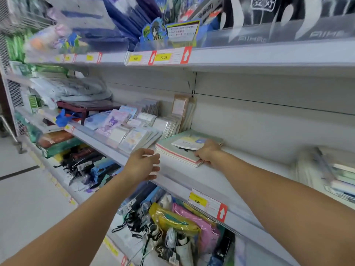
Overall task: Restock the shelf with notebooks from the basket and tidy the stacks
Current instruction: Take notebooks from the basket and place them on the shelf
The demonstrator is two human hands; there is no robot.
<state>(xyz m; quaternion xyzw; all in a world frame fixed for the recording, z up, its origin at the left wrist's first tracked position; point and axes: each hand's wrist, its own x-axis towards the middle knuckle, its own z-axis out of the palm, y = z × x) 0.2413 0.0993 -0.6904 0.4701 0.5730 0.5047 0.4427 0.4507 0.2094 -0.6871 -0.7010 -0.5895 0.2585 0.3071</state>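
A low stack of pale green notebooks (178, 150) with pink and white edges lies on the white middle shelf (221, 179). My right hand (208, 153) rests on the stack's right front corner, its fingers curled around the edge. My left hand (143, 163) hovers just left of the stack at the shelf's front lip, fingers relaxed, holding nothing. The top notebook (189, 143) lies skewed on the pile. No basket is in view.
Small wrapped notepads and cards (130, 129) fill the shelf left of the stack. A blurred pile of books (334, 173) stands at the far right. The upper shelf (249, 54) overhangs. Bags and cords (172, 227) crowd the lower shelf. Price tags (203, 203) line the shelf edge.
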